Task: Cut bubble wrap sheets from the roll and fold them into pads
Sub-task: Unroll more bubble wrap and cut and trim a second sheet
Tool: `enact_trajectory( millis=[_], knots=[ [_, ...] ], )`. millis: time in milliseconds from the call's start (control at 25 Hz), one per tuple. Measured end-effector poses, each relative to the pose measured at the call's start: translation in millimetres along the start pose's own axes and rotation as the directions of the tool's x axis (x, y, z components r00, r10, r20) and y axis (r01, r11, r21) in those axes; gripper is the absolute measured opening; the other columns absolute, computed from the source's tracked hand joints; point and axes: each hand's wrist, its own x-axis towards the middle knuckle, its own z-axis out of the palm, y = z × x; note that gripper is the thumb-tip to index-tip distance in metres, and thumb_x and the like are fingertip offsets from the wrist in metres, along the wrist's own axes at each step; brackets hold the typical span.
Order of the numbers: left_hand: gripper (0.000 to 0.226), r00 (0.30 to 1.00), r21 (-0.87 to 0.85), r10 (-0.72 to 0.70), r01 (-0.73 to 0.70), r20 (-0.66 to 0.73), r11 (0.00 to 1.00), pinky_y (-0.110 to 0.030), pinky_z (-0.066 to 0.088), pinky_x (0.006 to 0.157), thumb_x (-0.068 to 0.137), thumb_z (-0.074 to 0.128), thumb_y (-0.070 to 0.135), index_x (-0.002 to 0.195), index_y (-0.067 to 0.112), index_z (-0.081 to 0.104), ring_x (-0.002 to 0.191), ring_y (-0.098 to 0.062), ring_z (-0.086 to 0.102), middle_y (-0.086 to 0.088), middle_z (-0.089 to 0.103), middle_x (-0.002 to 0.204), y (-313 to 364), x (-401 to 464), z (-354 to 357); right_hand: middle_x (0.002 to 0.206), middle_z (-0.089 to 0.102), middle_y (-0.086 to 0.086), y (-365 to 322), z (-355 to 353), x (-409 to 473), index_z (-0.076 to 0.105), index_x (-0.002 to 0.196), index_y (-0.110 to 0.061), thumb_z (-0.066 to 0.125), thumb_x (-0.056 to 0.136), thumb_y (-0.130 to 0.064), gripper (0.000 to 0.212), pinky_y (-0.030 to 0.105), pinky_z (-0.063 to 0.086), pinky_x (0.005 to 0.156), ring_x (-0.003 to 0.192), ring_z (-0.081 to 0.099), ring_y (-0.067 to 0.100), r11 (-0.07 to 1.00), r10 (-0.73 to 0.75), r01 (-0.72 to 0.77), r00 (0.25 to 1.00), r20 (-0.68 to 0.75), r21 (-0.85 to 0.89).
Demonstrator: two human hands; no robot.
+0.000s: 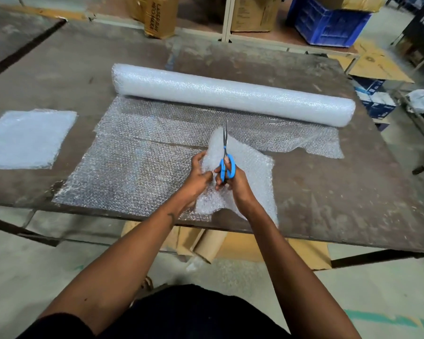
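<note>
Cutting soft, light bubble wrap (pixel 142 167) at frame centre.
Left hand (pixel 198 174) pinches the floppy raised sheet; right hand (pixel 233 182) grips the blue scissors (pixel 227 165), blades together.

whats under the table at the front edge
Under the table, cardboard tubes lie on flat cardboard sheets on the floor. The tabletop hides how far back they reach.

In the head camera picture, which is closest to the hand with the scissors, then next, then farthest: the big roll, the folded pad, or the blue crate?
From the right hand, which grips the scissors:
1. Bubble wrap roll, straight ahead across the table.
2. Folded pad, far off to the left on the table.
3. Blue crate, beyond the table, at the back right.
</note>
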Motion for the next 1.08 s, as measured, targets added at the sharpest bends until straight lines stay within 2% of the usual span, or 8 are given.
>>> enact_trajectory(
  millis=[120, 200, 320, 520, 640, 800, 960, 1080],
  knots=[
    [0.070, 1.000, -0.121, -0.021, 0.019, -0.016, 0.993, -0.028, 0.061, 0.071, 0.102, 0.062, 0.002, 0.154, 0.038, 0.031, 0.109, -0.017, 0.073, -0.011, 0.064, 0.138, 2, -4, -49, 0.074, 0.063, 0.010, 4, 54, 9, 0.066, 0.096, -0.012, 0.054, 0.101, -0.065, 0.055, 0.040, 0.050, 0.075, 0.072, 0.060, 0.021, 0.984, -0.082, 0.086, 0.996, 0.030, -0.158],
    [0.066, 0.999, -0.144, -0.050, 0.046, -0.020, 0.988, -0.025, 0.059, 0.067, 0.102, 0.066, 0.008, 0.150, 0.041, 0.034, 0.094, -0.013, 0.074, -0.012, 0.068, 0.129, 0, -3, -83, 0.080, 0.066, 0.014, 9, 88, 12, 0.063, 0.094, -0.013, 0.056, 0.102, -0.064, 0.052, 0.037, 0.049, 0.079, 0.076, 0.062, 0.019, 0.954, -0.085, 0.097, 0.995, 0.053, -0.284],
    [0.060, 0.995, -0.125, -0.092, 0.089, -0.025, 0.988, -0.020, 0.057, 0.064, 0.104, 0.064, 0.012, 0.146, 0.041, 0.033, 0.096, -0.014, 0.068, -0.008, 0.064, 0.128, 2, 6, -135, 0.086, 0.068, 0.012, 14, 145, 19, 0.060, 0.091, -0.017, 0.054, 0.107, -0.053, 0.040, 0.038, 0.048, 0.078, 0.083, 0.066, 0.025, 0.905, -0.070, 0.080, 0.997, 0.040, -0.419],
    [0.051, 0.984, -0.035, -0.176, 0.175, -0.032, 0.984, -0.020, 0.058, 0.063, 0.108, 0.055, 0.017, 0.153, 0.024, 0.032, 0.087, -0.013, 0.065, -0.003, 0.065, 0.109, -1, 19, -195, 0.082, 0.062, 0.009, 38, 209, 34, 0.057, 0.092, -0.017, 0.054, 0.107, -0.052, 0.039, 0.037, 0.041, 0.073, 0.075, 0.057, 0.019, 0.905, -0.031, 0.014, 0.999, -0.035, -0.424],
    [0.052, 0.980, -0.024, -0.199, 0.199, 0.025, 0.980, -0.028, 0.060, 0.070, 0.103, 0.062, 0.018, 0.148, 0.015, 0.036, 0.089, -0.016, 0.068, -0.006, 0.067, 0.107, -8, 20, -218, 0.071, 0.051, -0.007, 52, 225, 36, 0.054, 0.088, -0.022, 0.053, 0.108, -0.046, 0.031, 0.037, 0.036, 0.069, 0.065, 0.045, 0.006, 0.880, -0.050, 0.031, 0.998, -0.026, -0.475],
    [0.057, 0.978, 0.057, -0.204, 0.202, 0.048, 0.978, -0.036, 0.062, 0.076, 0.099, 0.065, 0.007, 0.149, 0.009, 0.037, 0.095, -0.022, 0.072, -0.016, 0.069, 0.117, -21, 25, -226, 0.072, 0.048, -0.010, 57, 229, 29, 0.050, 0.084, -0.030, 0.055, 0.109, -0.041, 0.028, 0.031, 0.033, 0.065, 0.064, 0.041, 0.004, 0.883, -0.063, 0.039, 0.997, -0.035, -0.468],
    [0.080, 0.975, 0.342, -0.194, 0.147, 0.107, 0.928, -0.045, 0.060, 0.099, 0.097, 0.074, 0.013, 0.157, 0.016, 0.021, 0.116, -0.024, 0.067, -0.014, 0.060, 0.141, -19, 20, -228, 0.086, 0.063, 0.005, 66, 218, 25, 0.061, 0.096, -0.021, 0.054, 0.108, -0.050, 0.033, 0.039, 0.045, 0.075, 0.077, 0.056, 0.016, 0.907, -0.067, 0.034, 0.996, -0.063, -0.420],
    [0.110, 0.995, 0.711, -0.017, -0.055, 0.094, 0.701, -0.044, 0.041, 0.117, 0.086, 0.087, 0.022, 0.164, 0.015, 0.010, 0.139, -0.027, 0.042, -0.014, 0.037, 0.154, -20, 11, -226, 0.094, 0.069, 0.008, 80, 206, 23, 0.063, 0.098, -0.024, 0.055, 0.101, -0.062, 0.040, 0.055, 0.052, 0.085, 0.092, 0.066, 0.035, 0.932, -0.061, 0.018, 0.992, -0.107, -0.362]
  ],
)
